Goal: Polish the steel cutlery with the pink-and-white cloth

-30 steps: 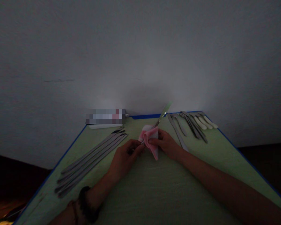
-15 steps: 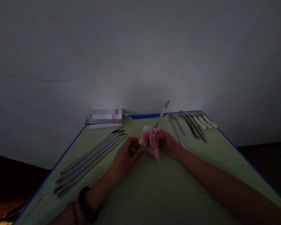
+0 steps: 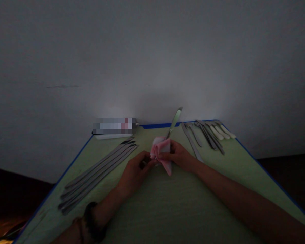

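Observation:
A table knife (image 3: 176, 119) points up and away over the middle of the table, tilted slightly right. Folded round its lower part is a pink and white cloth (image 3: 165, 149), which hides most of the handle. My right hand (image 3: 179, 154) is closed on the cloth, thumb on the near side. Pinched at the knife's lower end, beside the cloth's left edge, is my left hand (image 3: 138, 166); the handle's tip between its fingers is mostly hidden.
Several table knives (image 3: 99, 173) lie side by side at left. On the right are another knife (image 3: 191, 140), a spoon (image 3: 196, 135), dark cutlery (image 3: 208, 135) and white-handled cutlery (image 3: 217, 131). A blurred-out box (image 3: 114, 126) stands against the wall (image 3: 152, 61) at the table's back-left corner.
My right hand has wrapped the cloth over toward the left, with its thumb now across the front. The knife has turned so its blade shows broader. My left hand has barely moved.

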The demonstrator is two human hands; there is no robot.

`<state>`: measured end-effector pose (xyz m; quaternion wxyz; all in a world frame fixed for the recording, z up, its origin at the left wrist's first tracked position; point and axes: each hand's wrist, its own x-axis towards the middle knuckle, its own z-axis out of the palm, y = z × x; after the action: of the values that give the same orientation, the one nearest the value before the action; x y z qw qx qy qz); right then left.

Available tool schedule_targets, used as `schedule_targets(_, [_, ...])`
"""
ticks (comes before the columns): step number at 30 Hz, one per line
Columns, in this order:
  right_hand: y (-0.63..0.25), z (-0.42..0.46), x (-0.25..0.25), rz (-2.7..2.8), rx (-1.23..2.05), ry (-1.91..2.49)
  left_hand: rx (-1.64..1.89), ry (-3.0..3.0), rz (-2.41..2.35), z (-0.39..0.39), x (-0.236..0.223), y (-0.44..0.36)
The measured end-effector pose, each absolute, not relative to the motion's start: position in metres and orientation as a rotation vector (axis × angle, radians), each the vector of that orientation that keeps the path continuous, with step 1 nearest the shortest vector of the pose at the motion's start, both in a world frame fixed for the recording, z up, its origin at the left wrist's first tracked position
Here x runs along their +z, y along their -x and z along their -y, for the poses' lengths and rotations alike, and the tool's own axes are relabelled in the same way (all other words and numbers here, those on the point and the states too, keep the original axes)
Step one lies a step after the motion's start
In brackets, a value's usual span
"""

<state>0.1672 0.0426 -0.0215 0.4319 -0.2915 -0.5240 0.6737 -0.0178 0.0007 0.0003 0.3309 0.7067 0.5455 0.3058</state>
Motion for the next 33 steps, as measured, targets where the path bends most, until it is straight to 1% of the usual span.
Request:
schedule_targets(5, [-0.1658,-0.0430,-0.0221,1.375,1.640,0.778,0.762,-1.865,-1.440,-0.0019,-0.0042,0.0194])
schedule_targets(8, [-0.1646,-0.0430,-0.0225,1.436,1.560,0.841,0.746,-1.886,-1.423,-0.0023,-0.0074,0.0200])
schedule_targets(17, [-0.1648,-0.0417,-0.0209,1.458,1.478,0.861,0.787,-1.815,-1.353,-0.0007,-0.0039,0.0159])
schedule_targets(22, [-0.1633,-0.0416,-0.0201,1.516,1.416,0.904,0.731,-1.877,-1.352,-0.0007,-0.0043,0.0159])
schedule_targets(27, [-0.1615,-0.0381,-0.0173,1.538,1.414,0.918,0.660,-1.946,-1.328,0.0003,-0.0040,0.0153])
schedule_targets(31, [-0.1618,-0.0374,-0.0177,1.549,1.484,0.834,0.582,-1.992,-1.298,0.0019,-0.0041,0.0150])
schedule_targets(33, [-0.1625,-0.0378,-0.0184,1.581,1.467,0.813,0.583,-1.983,-1.267,0.0026,-0.0039,0.0149])
